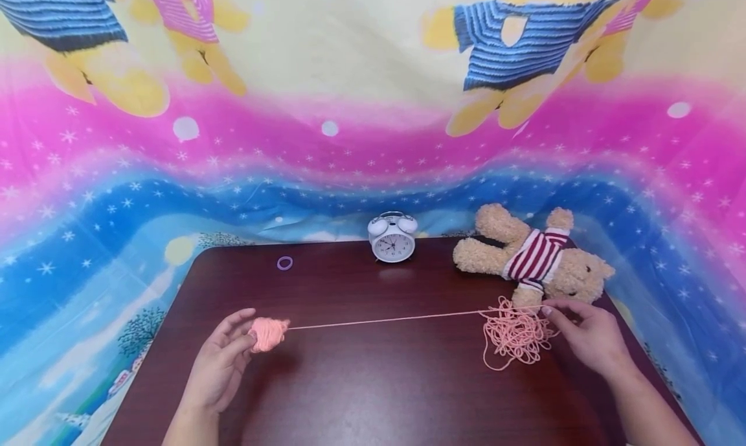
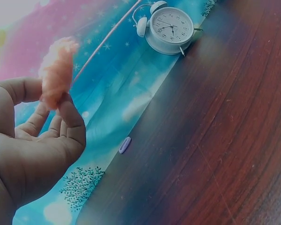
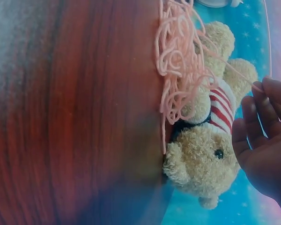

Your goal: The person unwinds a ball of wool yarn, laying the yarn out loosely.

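Note:
A small wound ball of peach yarn [image 1: 269,334] is pinched between the thumb and fingers of my left hand [image 1: 217,362], above the table's left part. From it a taut strand [image 1: 384,320] crosses to my right hand [image 1: 594,336], where thumb and forefinger pinch it. Below that strand lies a loose, tangled heap of the same yarn [image 1: 515,336], close to the right fingertips. In the right wrist view the heap [image 3: 178,61] sits on the table in front of the teddy bear [image 3: 201,159], and the strand bends at my fingertips.
The teddy bear in a striped shirt [image 1: 536,258] lies on its side at the back right. A white alarm clock [image 1: 393,239] stands at the table's back edge, and a purple ring [image 1: 284,263] lies to its left. A printed cloth [image 1: 326,206] hangs behind the dark table [image 1: 361,394].

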A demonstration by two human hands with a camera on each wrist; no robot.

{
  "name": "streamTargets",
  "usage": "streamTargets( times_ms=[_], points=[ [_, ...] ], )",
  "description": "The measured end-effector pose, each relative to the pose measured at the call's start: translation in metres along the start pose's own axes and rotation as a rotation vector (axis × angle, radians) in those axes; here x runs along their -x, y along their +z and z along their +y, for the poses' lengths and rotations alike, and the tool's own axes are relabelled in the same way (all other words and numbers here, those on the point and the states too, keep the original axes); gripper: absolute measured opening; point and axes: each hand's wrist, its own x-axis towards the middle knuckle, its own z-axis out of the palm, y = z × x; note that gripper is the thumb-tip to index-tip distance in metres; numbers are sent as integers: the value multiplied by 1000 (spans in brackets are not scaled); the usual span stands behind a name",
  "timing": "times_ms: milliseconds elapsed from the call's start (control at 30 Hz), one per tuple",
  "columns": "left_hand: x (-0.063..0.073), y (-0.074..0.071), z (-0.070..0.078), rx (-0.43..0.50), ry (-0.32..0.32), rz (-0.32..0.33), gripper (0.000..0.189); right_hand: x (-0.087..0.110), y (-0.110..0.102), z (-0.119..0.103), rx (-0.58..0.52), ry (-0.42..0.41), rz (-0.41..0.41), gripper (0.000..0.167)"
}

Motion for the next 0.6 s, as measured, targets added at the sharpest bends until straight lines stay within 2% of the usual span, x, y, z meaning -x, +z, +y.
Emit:
streamTargets(
  times_ms=[333,600],
  points=[
    [1,-3,-2,-6,13,40,43,-3,-9,6,33,51,-18,32],
    [-1,-5,-3,-32,-29,69,39,-4,-9,11,40,25,10,28]
  ],
)
